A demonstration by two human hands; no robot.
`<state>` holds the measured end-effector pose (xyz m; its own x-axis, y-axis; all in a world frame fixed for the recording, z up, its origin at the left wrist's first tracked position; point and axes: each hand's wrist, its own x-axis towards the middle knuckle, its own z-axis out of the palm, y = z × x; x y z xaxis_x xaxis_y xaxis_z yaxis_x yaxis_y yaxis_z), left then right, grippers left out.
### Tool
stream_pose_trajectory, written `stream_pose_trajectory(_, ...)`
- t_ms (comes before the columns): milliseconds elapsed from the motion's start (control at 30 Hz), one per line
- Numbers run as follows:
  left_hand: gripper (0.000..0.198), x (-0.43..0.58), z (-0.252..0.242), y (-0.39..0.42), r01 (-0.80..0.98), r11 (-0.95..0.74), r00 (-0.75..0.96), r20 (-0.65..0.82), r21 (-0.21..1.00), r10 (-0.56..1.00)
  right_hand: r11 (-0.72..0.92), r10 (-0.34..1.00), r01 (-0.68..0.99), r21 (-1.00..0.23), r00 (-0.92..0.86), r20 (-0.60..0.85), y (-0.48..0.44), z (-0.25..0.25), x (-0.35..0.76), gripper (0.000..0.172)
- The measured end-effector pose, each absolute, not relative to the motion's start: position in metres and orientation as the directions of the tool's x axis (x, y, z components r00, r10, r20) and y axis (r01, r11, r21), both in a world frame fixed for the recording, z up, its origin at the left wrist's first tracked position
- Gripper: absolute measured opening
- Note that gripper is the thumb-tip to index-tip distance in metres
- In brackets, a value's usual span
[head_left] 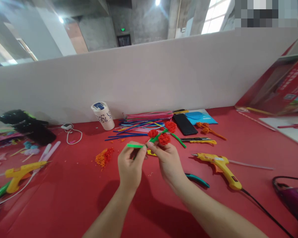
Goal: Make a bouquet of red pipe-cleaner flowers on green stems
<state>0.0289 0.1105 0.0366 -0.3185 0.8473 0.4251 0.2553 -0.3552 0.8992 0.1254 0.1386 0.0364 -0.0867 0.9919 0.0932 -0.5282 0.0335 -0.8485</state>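
Note:
In the head view, my right hand [169,160] pinches the green stem of a small spray of red pipe-cleaner flowers [164,138]. Three red blooms show above its fingers, and a green side piece [179,140] sticks out to the right. My left hand [131,162] is closed on a flat bright green strip [134,145], whose end points left past the thumb. The fingertips of both hands almost meet at the stem, so the join there is hidden. Just behind the hands, a yellow object [152,152] is mostly covered.
Orange and red clippings [104,157] lie left. Behind are pipe cleaners [149,116], a white tumbler [103,115] and a phone [185,124]. Teal-handled pliers [198,180] and a yellow glue gun [220,165] are right; another glue gun [22,172] lies far left.

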Motion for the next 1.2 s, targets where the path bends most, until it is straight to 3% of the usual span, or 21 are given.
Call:
stream_pose_trajectory(100,0.010,0.025,0.050,0.110,-0.150,-0.095,-0.263,0.053,0.984,0.963,0.057,0.973,-0.518,-0.853,-0.164,0.164,0.140,0.037,0.128,0.015)
stream_pose_trajectory(200,0.013,0.017,0.057,0.112,-0.331,0.111,-0.079,-0.145,0.937,0.986,0.050,0.958,-0.527,-0.848,-0.216,0.191,0.143,0.036,0.132,0.013)
stream_pose_trajectory(367,0.014,0.017,0.061,0.110,-0.518,0.302,0.203,-0.228,0.800,0.952,-0.026,0.932,-0.599,-0.800,-0.304,0.198,0.145,0.037,0.138,0.010)
stream_pose_trajectory(567,0.009,0.031,0.068,0.104,-0.655,0.356,0.218,-0.284,0.667,0.934,-0.162,0.924,-0.622,-0.766,-0.367,0.103,0.144,0.039,0.139,0.011)
stream_pose_trajectory(633,0.010,0.033,0.067,0.104,-0.627,0.341,0.181,-0.294,0.701,0.938,-0.178,0.924,-0.605,-0.776,-0.373,0.080,0.144,0.038,0.137,0.012)
stream_pose_trajectory(700,0.014,0.033,0.063,0.105,-0.520,0.216,0.011,-0.246,0.827,0.969,-0.176,0.940,-0.586,-0.791,-0.338,0.042,0.145,0.035,0.134,0.015)
stream_pose_trajectory(800,0.020,0.031,0.051,0.110,-0.052,-0.083,-0.344,0.060,0.995,0.937,-0.159,0.966,-0.542,-0.825,-0.259,-0.016,0.145,0.031,0.128,0.024)
stream_pose_trajectory(833,0.021,0.029,0.047,0.112,0.172,-0.149,-0.391,0.206,0.974,0.897,-0.151,0.971,-0.527,-0.836,-0.239,-0.024,0.145,0.030,0.126,0.024)
stream_pose_trajectory(900,0.020,0.026,0.038,0.115,0.560,-0.268,-0.336,0.511,0.784,0.791,-0.122,0.978,-0.506,-0.854,-0.206,-0.018,0.143,0.030,0.124,0.021)
stream_pose_trajectory(967,0.017,0.024,0.032,0.116,0.751,-0.349,-0.181,0.683,0.560,0.707,-0.079,0.987,-0.502,-0.861,-0.163,0.004,0.142,0.032,0.124,0.017)
stream_pose_trajectory(1033,0.015,0.024,0.029,0.115,0.783,-0.400,-0.089,0.722,0.477,0.686,-0.048,0.993,-0.499,-0.865,-0.121,0.014,0.141,0.035,0.126,0.014)
stream_pose_trajectory(1067,0.015,0.025,0.029,0.114,0.761,-0.406,-0.091,0.703,0.506,0.705,-0.035,0.994,-0.498,-0.866,-0.104,0.020,0.140,0.036,0.127,0.013)
stream_pose_trajectory(1133,0.016,0.028,0.033,0.112,0.617,-0.362,-0.185,0.576,0.699,0.796,-0.010,0.993,-0.500,-0.866,-0.108,0.051,0.139,0.038,0.129,0.010)
stream_pose_trajectory(1200,0.018,0.029,0.040,0.110,0.301,-0.243,-0.272,0.327,0.922,0.905,-0.001,0.979,-0.521,-0.854,-0.173,0.105,0.138,0.041,0.130,0.010)
